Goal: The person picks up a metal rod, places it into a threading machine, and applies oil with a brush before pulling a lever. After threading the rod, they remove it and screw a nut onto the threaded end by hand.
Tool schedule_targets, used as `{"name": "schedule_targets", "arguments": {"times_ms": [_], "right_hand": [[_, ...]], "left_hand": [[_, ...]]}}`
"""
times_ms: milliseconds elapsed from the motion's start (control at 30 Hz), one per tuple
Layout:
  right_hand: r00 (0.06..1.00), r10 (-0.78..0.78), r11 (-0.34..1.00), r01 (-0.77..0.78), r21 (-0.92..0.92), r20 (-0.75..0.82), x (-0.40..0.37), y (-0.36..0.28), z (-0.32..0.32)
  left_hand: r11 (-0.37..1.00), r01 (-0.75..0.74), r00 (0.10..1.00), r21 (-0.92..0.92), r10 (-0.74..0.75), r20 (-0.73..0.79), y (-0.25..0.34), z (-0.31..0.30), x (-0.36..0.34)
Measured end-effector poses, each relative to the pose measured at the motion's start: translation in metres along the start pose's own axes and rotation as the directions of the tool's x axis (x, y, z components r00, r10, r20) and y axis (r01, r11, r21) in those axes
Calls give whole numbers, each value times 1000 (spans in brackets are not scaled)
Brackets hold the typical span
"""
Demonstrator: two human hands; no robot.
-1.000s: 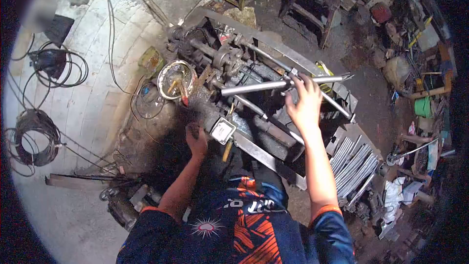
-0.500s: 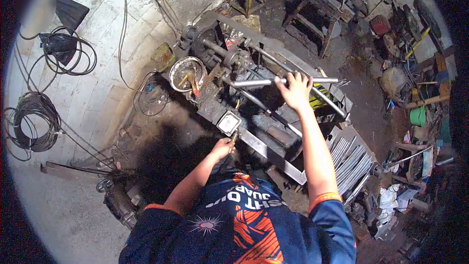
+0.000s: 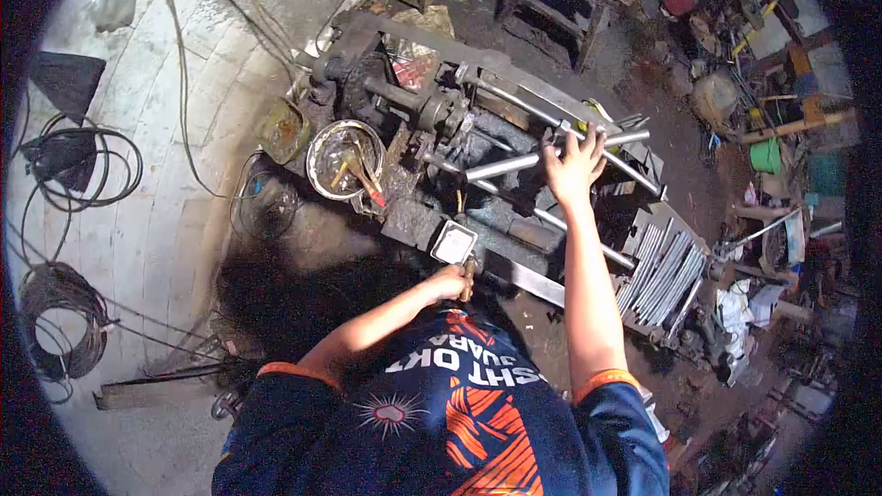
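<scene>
Fingers (image 3: 589, 141) of the right hand (image 3: 574, 182) are spread over the smooth metal bar (image 3: 501, 168), reaching across it from the near side; whether they grip it or only rest there, I cannot tell. The bar's long axis runs left to right at a slant, with its left end nearer the body and its right end farther off. The fingers point mostly to the far side, so they lie across that axis, right of the bar's middle, and both bar ends show beyond the hand. Under it, the machine's long rod (image 3: 514, 103) slants the other way, from far left to near right, so the two cross close to the fingers.

The right hand is the nearer one to the bar. The left hand (image 3: 446, 283) is well to the near left of it, closed around a short brownish handle (image 3: 469, 285), just beside a square box (image 3: 454, 242) with a pale face.
</scene>
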State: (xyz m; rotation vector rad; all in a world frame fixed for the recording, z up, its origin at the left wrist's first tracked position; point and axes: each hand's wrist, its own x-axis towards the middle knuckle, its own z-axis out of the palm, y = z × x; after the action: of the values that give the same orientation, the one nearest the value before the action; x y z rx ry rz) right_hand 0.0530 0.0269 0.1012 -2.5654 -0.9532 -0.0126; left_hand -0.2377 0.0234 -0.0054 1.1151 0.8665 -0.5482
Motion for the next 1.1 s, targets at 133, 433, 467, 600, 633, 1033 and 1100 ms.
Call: {"name": "schedule_targets", "arguments": {"times_ms": [133,433,467,600,633,1033,1100], "right_hand": [[999,15,1000,-16,13,38,1,-3,-7],[962,-25,948,109,300,-273,-30,11,-9],[960,15,927,91,365,-278,-36,17,-6],[980,142,811,-33,583,-143,-41,62,27],[986,158,742,-77,665,-62,-35,74,36],[969,-205,413,-44,909,140,47,83,72],[960,-260,375,1,927,104,54,84,77]], "left_hand": [[999,24,999,-41,-22,47,-15,-1,17],[1000,-11,999,-10,12,43,-15,-8,10],[994,-59,998,87,56,36,-19,-11,15],[917,-129,982,378,172,-81,37,-17,-12],[869,-210,952,448,286,-110,60,-17,-17],[31,2,498,1000,866,-28,120,-66,102],[-25,-41,711,999,702,47,122,-73,116]]}}
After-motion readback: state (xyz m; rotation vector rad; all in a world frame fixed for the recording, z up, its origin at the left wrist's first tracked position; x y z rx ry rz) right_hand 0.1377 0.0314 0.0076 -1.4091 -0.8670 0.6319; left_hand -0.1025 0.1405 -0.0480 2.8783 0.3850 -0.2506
